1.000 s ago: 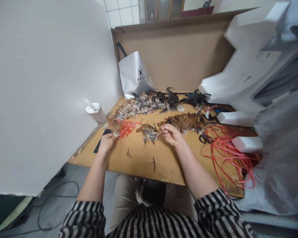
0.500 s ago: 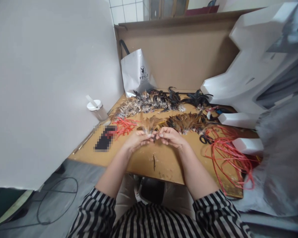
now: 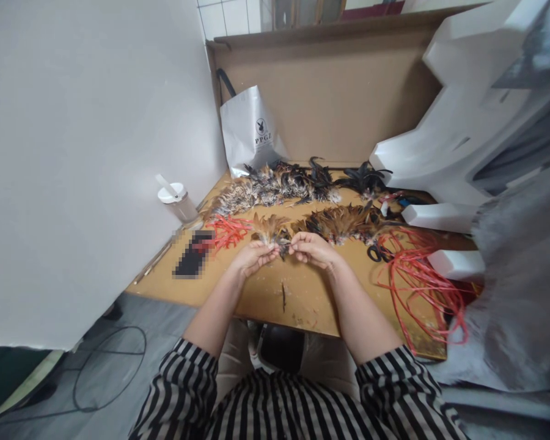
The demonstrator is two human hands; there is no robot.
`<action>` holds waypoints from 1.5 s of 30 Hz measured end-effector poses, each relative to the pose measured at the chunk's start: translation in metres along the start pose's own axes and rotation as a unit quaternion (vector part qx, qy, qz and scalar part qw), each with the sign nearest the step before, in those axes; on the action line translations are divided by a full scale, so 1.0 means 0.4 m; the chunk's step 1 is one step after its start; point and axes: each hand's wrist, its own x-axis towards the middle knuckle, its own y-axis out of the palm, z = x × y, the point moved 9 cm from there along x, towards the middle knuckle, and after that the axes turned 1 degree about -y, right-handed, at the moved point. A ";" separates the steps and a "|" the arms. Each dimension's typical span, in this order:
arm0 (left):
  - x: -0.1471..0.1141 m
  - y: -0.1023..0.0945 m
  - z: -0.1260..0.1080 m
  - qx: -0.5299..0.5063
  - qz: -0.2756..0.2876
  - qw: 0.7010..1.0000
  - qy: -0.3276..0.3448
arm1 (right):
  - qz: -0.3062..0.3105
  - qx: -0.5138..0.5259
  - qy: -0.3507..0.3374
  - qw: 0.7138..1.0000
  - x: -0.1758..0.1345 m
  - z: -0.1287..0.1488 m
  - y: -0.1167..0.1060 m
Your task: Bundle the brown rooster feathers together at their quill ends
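Note:
Over the middle of the table (image 3: 256, 299), my left hand (image 3: 253, 256) is closed in a pinch on the base of a small bunch of brown feathers (image 3: 268, 226). Close beside it, my right hand (image 3: 315, 249) has thumb and fingertips pressed together on dark feathers (image 3: 284, 242) that show between the two hands. Exactly how much the right fingertips grip is too small to see. Just behind the right hand lies a row of brown feather bunches (image 3: 341, 223). A single dark feather (image 3: 283, 297) rests on the table nearer to me.
Speckled feathers (image 3: 266, 186) are heaped farther back, with black feathers (image 3: 364, 180) to their right. Red plastic strips (image 3: 229, 232) lie left, longer red strips (image 3: 421, 281) right, near black scissors (image 3: 374, 253). A lidded cup (image 3: 182, 205), silver bag (image 3: 247, 128) and white foam (image 3: 407, 153) surround these.
My hands have drawn slightly apart, and more dark feathers show between them. The brown bunch in my left hand has shifted a little left. The view has tilted slightly.

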 end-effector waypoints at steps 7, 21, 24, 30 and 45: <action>-0.004 -0.012 -0.002 -0.012 -0.014 1.000 -0.006 | -0.062 -0.139 0.000 0.988 0.001 -0.003 -0.011; 0.002 -0.003 0.009 0.120 -0.042 0.992 0.006 | -0.107 -0.359 -0.150 0.915 0.000 0.056 0.011; -0.004 0.012 0.005 0.158 -0.027 0.987 0.011 | -0.111 -0.379 -0.170 0.903 -0.002 0.060 0.018; -0.022 0.029 -0.015 0.207 -0.008 0.978 0.016 | -0.134 -0.419 -0.202 0.875 -0.014 0.080 0.028; -0.014 0.028 -0.032 0.435 -0.009 0.900 0.003 | -0.050 -0.660 -0.284 0.694 -0.070 0.107 0.162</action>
